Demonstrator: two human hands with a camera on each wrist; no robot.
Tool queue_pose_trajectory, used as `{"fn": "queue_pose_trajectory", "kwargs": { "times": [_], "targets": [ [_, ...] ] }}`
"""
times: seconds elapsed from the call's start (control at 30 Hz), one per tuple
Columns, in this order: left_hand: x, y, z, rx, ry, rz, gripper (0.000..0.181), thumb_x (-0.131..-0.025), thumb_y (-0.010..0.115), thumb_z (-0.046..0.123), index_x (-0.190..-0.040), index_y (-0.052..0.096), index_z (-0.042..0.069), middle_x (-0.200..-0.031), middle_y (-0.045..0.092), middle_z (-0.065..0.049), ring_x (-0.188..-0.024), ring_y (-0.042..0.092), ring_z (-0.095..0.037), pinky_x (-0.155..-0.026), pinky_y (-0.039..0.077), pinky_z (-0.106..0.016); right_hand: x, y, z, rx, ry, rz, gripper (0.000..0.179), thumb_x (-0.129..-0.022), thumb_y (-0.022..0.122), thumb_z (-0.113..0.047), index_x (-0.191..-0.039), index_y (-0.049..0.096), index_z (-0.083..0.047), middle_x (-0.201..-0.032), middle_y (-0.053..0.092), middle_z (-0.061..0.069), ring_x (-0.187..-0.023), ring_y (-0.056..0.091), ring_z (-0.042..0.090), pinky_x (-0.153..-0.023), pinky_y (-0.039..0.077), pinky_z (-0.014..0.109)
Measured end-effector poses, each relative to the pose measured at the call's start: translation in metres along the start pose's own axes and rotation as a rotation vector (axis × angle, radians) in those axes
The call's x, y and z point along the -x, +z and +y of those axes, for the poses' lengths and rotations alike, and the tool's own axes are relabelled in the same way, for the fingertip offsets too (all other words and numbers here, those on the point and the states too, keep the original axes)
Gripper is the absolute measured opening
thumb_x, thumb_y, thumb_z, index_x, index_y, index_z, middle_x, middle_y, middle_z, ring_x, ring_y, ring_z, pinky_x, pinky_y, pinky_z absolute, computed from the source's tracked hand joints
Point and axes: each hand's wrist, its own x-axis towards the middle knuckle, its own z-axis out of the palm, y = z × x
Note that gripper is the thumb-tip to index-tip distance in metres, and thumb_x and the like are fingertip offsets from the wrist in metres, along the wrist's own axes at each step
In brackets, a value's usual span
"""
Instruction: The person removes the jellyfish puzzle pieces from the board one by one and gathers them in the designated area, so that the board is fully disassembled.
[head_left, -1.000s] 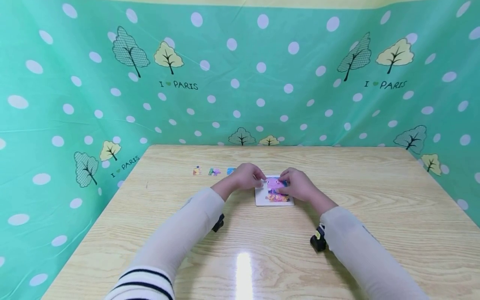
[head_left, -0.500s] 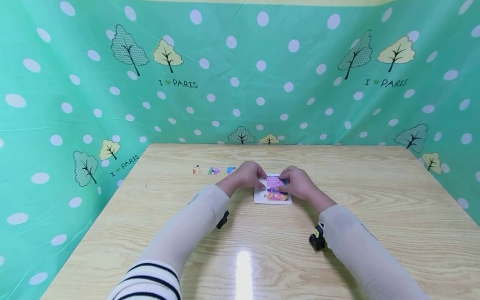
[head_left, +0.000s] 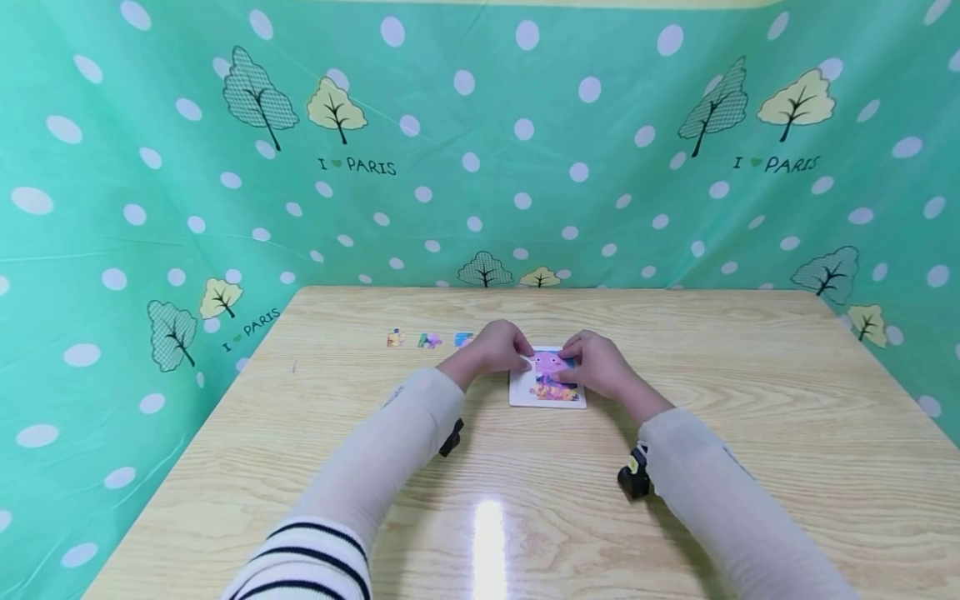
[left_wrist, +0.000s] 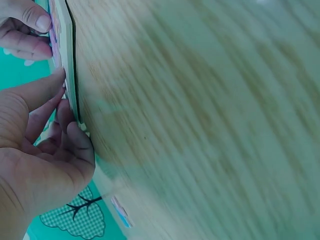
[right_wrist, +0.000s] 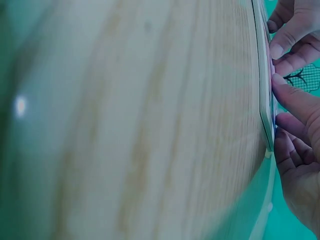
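Observation:
A white puzzle tray lies on the table, partly filled with jigsaw pieces that form a pink character above a strip of yellow and pink pieces. My left hand is at the tray's upper left, its thumb and forefinger touching the puzzle beside the pink face. From the right, my right hand rests its thumb and forefinger, spread apart, on the pieces. In the left wrist view the left hand has its fingertips along the tray edge. The right hand touches the opposite side in the right wrist view.
Left of the tray, a row of loose jigsaw pieces lies on the wooden table: a yellow one, a green and pink one and a blue one. A green polka-dot curtain hangs behind.
My left hand has shifted slightly right, its fingertips closer in over the tray's left part. The right hand keeps nearly the same place on the pieces.

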Motion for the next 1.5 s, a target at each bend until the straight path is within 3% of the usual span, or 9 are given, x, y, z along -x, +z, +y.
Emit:
{"fn": "queue_pose_trajectory", "kwargs": {
  "times": [0.17,0.53,0.87,1.23,1.5],
  "targets": [
    [-0.003,0.003,-0.002,0.027,-0.007,0.011,0.009,-0.083,0.078,0.012,-0.092,0.075,0.014,-0.089,0.064,0.001,-0.085,0.057,-0.014,-0.080,0.049,-0.028,0.001,-0.001,0.000,-0.011,0.009,0.005,0.041,-0.081,0.081,-0.021,-0.113,0.070,0.003,-0.116,0.058,0.013,-0.109,0.054,0.031,-0.097,0.045,0.044],
    [-0.004,0.005,0.003,0.079,0.005,0.057,0.010,-0.081,0.078,0.009,-0.087,0.070,0.011,-0.083,0.065,0.000,-0.080,0.059,-0.014,-0.077,0.051,-0.025,-0.001,0.000,0.002,-0.019,0.020,0.008,0.044,-0.081,0.082,-0.021,-0.115,0.069,0.004,-0.119,0.058,0.013,-0.113,0.054,0.033,-0.099,0.044,0.045],
    [-0.001,0.004,0.004,0.323,-0.016,0.027,0.030,-0.085,0.074,0.005,-0.112,0.062,0.010,-0.089,0.066,-0.004,-0.077,0.063,-0.017,-0.065,0.053,-0.026,-0.001,0.000,0.002,-0.015,0.006,0.017,0.043,-0.080,0.082,-0.020,-0.113,0.069,0.005,-0.118,0.060,0.014,-0.111,0.056,0.032,-0.097,0.046,0.044],
    [0.007,-0.005,-0.005,0.548,0.050,0.048,0.027,-0.084,0.074,0.002,-0.110,0.068,0.008,-0.091,0.068,-0.009,-0.080,0.066,-0.020,-0.076,0.057,-0.033,0.000,-0.001,0.001,-0.026,0.032,0.009,0.040,-0.082,0.081,-0.020,-0.114,0.070,0.002,-0.117,0.059,0.012,-0.110,0.055,0.031,-0.097,0.046,0.044],
    [0.011,-0.010,-0.011,0.619,0.071,0.046,0.032,-0.083,0.074,0.000,-0.113,0.068,0.008,-0.093,0.069,-0.010,-0.085,0.069,-0.022,-0.078,0.057,-0.032,-0.001,0.000,0.000,-0.028,0.043,-0.003,0.040,-0.082,0.081,-0.020,-0.114,0.070,0.002,-0.118,0.058,0.012,-0.111,0.054,0.031,-0.098,0.046,0.044]
  ]
}}
